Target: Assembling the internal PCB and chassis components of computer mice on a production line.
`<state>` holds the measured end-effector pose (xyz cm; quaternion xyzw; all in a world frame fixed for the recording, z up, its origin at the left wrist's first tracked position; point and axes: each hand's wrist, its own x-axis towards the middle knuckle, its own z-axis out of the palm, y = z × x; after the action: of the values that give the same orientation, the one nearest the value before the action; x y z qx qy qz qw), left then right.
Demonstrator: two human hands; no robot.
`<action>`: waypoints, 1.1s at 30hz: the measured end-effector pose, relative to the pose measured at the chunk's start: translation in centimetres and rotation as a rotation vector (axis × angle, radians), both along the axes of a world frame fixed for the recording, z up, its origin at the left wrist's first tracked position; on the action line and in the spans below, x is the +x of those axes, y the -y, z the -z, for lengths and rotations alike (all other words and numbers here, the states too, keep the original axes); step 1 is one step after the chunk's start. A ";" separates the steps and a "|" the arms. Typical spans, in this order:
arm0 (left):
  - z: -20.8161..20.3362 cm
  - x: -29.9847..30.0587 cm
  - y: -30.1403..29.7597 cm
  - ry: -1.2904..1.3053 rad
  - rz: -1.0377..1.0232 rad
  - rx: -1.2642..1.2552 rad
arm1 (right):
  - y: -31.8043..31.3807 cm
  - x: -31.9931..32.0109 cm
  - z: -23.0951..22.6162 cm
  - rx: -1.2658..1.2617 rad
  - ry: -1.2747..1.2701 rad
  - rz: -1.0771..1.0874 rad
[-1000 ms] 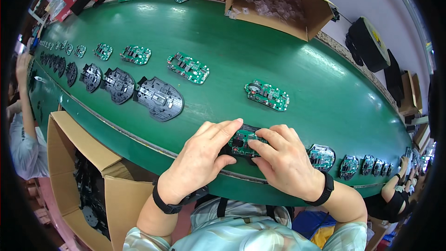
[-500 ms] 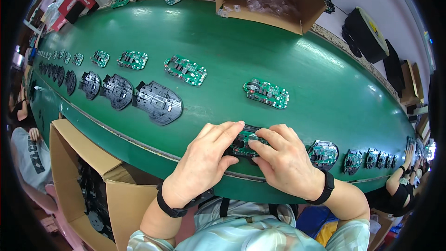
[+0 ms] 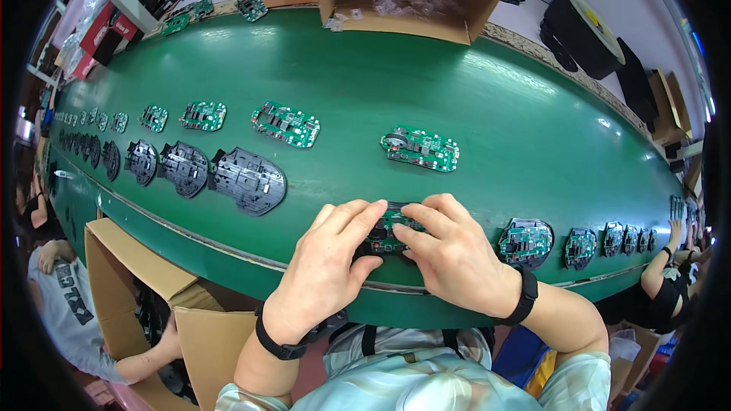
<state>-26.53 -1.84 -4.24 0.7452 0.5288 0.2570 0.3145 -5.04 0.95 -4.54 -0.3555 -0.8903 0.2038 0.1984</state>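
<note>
Between my hands at the near edge of the green worktable lies a black mouse base with a green circuit board [image 3: 390,230] in it. My left hand [image 3: 324,270] grips its left side, with fingers and thumb curled round the edge. On the other side my right hand [image 3: 461,259] holds it, and its fingertips press on the board. My hands cover much of the piece. Beyond them a loose circuit board with a scroll wheel [image 3: 420,149] lies flat. Left of my hands rests a bare black mouse base [image 3: 248,181], and to the right sits a base fitted with a board [image 3: 527,243].
Rows of circuit boards [image 3: 286,124] and black bases [image 3: 183,169] run leftward along the green table [image 3: 343,68]. More fitted bases [image 3: 580,248] line the right. An open carton [image 3: 396,27] of clear plastic bits stands behind. A cardboard box [image 3: 217,350] sits at lower left.
The view has shifted slightly. My hands stay on the mouse base, with little visible change of grip. At the left, a co-worker's arm now reaches into the cardboard box of black parts.
</note>
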 end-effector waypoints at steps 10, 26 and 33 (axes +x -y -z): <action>1.0 0.4 -0.2 0.007 -0.016 0.008 | 0.2 -0.1 -0.2 0.059 0.045 0.020; 0.7 0.1 -0.7 -0.009 -0.089 0.048 | -1.1 -0.9 0.3 0.216 0.177 -0.058; 0.8 0.0 -1.3 -0.024 -0.061 0.024 | -0.8 -0.8 0.4 0.210 0.133 -0.058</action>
<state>-26.56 -0.59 -5.01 0.7356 0.5517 0.2640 0.2913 -5.80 1.78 -4.90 -0.3197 -0.9279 0.0910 0.1689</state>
